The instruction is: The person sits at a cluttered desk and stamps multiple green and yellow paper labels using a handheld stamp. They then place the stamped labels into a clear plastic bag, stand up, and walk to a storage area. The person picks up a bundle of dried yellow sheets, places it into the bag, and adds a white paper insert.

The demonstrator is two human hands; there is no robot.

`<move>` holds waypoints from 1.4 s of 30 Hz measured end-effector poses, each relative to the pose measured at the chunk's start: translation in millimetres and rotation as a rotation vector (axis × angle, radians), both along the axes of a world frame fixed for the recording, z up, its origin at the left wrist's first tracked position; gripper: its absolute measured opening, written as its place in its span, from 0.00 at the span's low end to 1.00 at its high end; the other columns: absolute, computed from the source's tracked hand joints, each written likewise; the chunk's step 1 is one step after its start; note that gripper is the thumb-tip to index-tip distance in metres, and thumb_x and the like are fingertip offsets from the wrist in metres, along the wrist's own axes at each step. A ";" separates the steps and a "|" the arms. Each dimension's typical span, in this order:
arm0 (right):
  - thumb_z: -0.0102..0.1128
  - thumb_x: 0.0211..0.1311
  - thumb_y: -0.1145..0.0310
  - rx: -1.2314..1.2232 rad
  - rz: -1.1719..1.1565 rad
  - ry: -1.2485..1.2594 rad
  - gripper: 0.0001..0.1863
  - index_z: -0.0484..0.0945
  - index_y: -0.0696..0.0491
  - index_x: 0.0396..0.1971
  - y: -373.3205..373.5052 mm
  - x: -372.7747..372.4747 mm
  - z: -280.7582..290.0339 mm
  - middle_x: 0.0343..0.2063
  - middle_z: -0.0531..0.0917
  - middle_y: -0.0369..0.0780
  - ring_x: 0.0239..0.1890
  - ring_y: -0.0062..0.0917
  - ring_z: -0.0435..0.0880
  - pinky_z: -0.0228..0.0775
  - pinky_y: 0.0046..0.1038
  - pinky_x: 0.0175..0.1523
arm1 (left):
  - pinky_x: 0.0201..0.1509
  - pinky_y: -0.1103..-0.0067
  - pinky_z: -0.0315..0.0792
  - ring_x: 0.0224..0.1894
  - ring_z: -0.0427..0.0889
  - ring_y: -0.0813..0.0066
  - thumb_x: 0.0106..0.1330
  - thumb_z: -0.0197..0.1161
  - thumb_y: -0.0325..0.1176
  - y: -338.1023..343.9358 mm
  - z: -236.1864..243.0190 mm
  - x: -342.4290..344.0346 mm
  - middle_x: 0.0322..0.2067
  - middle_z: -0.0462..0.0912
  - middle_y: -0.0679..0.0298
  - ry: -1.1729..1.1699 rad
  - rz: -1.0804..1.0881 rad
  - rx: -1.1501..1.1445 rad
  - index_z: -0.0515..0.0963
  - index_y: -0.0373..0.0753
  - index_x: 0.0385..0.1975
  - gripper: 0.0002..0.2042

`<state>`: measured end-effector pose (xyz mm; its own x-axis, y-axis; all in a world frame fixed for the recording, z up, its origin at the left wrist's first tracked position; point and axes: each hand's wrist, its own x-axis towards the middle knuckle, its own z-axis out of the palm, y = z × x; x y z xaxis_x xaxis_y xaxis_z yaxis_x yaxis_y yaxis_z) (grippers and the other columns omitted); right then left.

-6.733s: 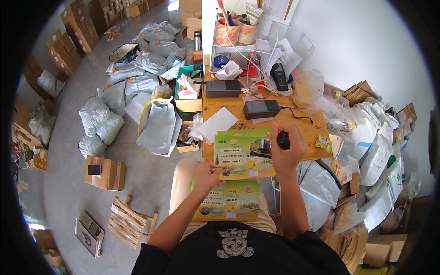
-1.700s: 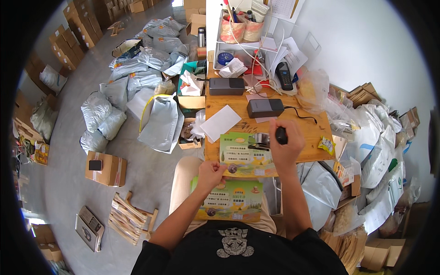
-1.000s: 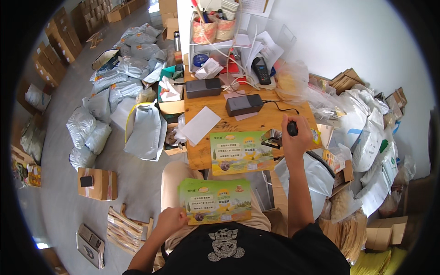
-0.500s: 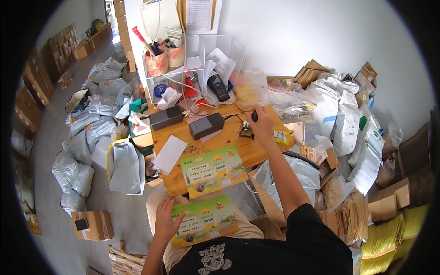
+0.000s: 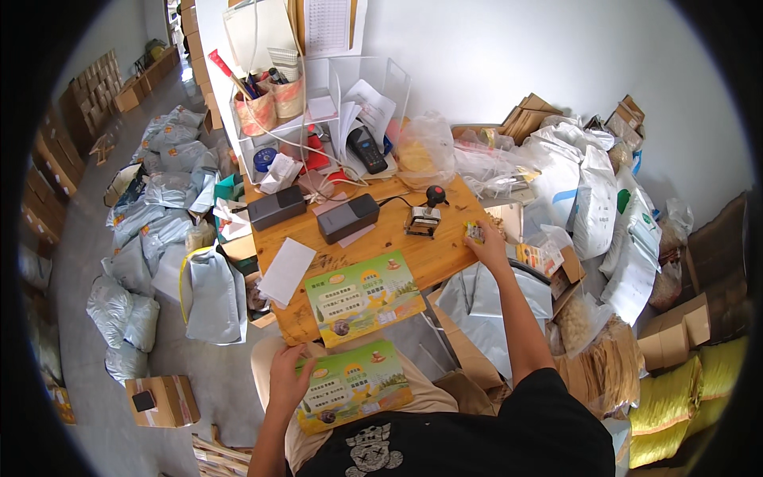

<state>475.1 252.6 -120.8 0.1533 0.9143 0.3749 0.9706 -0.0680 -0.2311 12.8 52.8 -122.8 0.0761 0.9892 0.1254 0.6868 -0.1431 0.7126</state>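
The right hand has thumb and fingers pinching a small yellow packet at the right end of the wooden table; whether the packet is clear of the surface cannot be told. The left hand is at the left edge of a green printed sheet on the person's lap, its thumb beside that edge; whether its fingers pinch the sheet or merely rest there cannot be determined. A second sheet, matching in green and yellow, lies flat at the table's near edge, just beyond the lap sheet. Left of the packet and slightly farther stands a hand stamp, black-handled with a red spot on top, touched by neither hand. Farther left are two dark grey box-shaped devices, side by side, with a white paper nearer, at the table's left edge. At the far side, a black handheld device leans among papers, left of a clear plastic bag. Grey plastic parcels cover the floor to the left.
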 end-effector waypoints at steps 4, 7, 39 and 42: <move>0.68 0.43 0.69 0.167 0.097 0.264 0.24 0.74 0.58 0.43 -15.5 -4.0 -4.7 0.38 0.79 0.48 0.43 0.40 0.77 0.68 0.35 0.49 | 0.40 0.70 0.73 0.35 0.81 0.60 0.55 0.64 0.33 5.4 -1.3 5.6 0.30 0.82 0.55 -0.086 0.131 -0.086 0.79 0.33 0.36 0.12; 0.67 0.42 0.73 0.240 0.082 0.421 0.22 0.75 0.59 0.41 -41.6 -50.1 21.9 0.37 0.79 0.47 0.40 0.39 0.79 0.70 0.33 0.45 | 0.34 0.74 0.74 0.29 0.82 0.64 0.55 0.64 0.32 9.3 21.1 14.1 0.27 0.82 0.56 -0.036 0.156 -0.101 0.79 0.34 0.35 0.11; 0.62 0.55 0.65 -0.066 0.123 1.027 0.19 0.70 0.58 0.43 -130.8 -123.1 -18.5 0.47 0.75 0.44 0.50 0.29 0.74 0.64 0.28 0.54 | 0.28 0.86 0.64 0.26 0.70 0.85 0.62 0.50 0.21 -2.7 0.2 -10.4 0.25 0.76 0.68 -0.536 0.186 -0.232 0.75 0.36 0.31 0.06; 0.60 0.59 0.61 -0.416 -0.003 1.390 0.19 0.70 0.59 0.43 -127.1 -118.6 -24.0 0.43 0.78 0.42 0.45 0.25 0.77 0.67 0.26 0.51 | 0.27 0.85 0.63 0.24 0.70 0.84 0.62 0.54 0.27 -9.1 8.8 -13.2 0.22 0.75 0.69 -0.481 0.215 -0.346 0.75 0.34 0.29 0.05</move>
